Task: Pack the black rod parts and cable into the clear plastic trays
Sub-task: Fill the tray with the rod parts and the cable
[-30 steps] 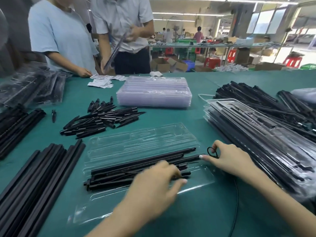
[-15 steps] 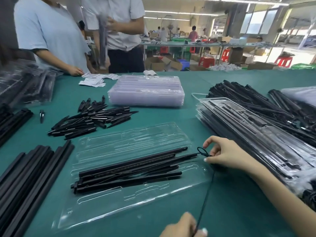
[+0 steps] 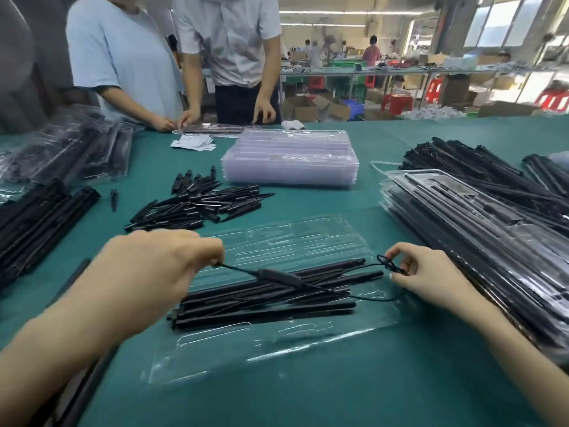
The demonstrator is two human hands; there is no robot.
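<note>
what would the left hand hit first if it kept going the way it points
Likely the rods in the open tray: the left hand, pinching the cable, points right across them. Its height above them is unclear.

Two hands – one cable, one open tray, two people opposite
</note>
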